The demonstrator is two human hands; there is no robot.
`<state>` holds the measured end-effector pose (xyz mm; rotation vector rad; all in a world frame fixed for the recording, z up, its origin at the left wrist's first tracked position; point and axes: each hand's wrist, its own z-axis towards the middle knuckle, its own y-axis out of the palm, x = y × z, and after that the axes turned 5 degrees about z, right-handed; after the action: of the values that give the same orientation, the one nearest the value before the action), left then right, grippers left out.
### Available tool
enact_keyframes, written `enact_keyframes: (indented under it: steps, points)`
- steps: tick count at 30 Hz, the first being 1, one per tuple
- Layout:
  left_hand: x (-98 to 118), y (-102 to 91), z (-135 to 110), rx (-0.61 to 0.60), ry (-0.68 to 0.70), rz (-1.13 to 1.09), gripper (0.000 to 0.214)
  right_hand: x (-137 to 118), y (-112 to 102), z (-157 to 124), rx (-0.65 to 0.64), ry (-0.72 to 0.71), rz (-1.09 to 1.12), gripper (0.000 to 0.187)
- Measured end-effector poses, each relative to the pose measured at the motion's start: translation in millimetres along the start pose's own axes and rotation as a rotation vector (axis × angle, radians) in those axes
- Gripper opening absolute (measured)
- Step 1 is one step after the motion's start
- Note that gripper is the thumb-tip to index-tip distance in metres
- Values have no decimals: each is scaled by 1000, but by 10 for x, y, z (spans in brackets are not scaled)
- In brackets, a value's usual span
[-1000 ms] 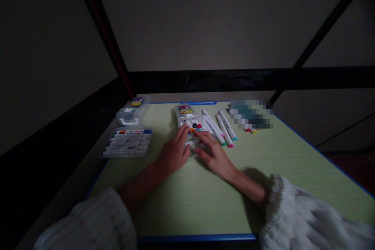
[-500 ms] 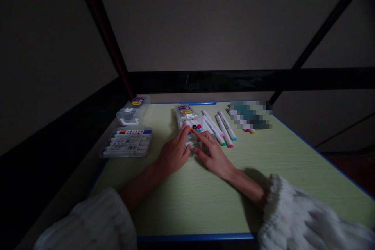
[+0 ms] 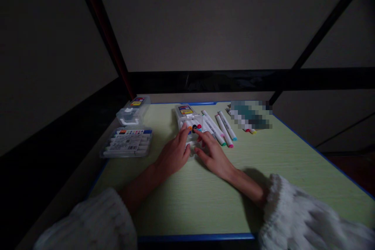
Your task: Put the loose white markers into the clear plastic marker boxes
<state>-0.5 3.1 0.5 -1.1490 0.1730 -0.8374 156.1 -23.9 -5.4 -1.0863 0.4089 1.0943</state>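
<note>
A clear plastic marker case [image 3: 189, 119] lies open in the middle of a pale green table [image 3: 205, 195], with coloured marker caps showing at its near end. My left hand [image 3: 172, 152] rests against the case's left side, fingers laid along it. My right hand [image 3: 212, 152] lies at the case's near right, its index finger stretched onto the marker caps. Three loose white markers [image 3: 221, 127] lie side by side just right of the case.
A flat marker box [image 3: 127, 141] with a printed label sits at the left edge. A small clear case [image 3: 133, 110] stands behind it. A blurred-out patch [image 3: 250, 115] covers something at the back right. Dark bars frame the table behind.
My right index finger has slid slightly back from the orange cap toward the caps at the case's near end. My left hand has barely moved.
</note>
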Motion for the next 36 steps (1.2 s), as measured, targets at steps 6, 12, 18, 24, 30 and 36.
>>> enact_keyframes:
  steps: [6, 12, 18, 24, 30, 36]
  points:
    - [13, -27, 3, -16, 13, 8, 51, 1, -5, 7, 8, 7, 7, 54]
    - [27, -44, 1, -34, 11, 40, 52, -3, -1, 13, 9, 13, 8, 55]
    - [23, -35, 5, -36, 7, 49, 53, -17, -7, 12, 6, 24, 16, 55]
    - [38, -51, 17, -57, -8, 50, 51, -4, -6, 14, 1, 9, 12, 55]
    - [29, -38, 15, -44, 1, 36, 52, 13, 5, 11, 7, 6, 14, 55]
    - [24, -35, 5, -33, 5, 34, 52, 2, -2, 14, 5, 11, 11, 53]
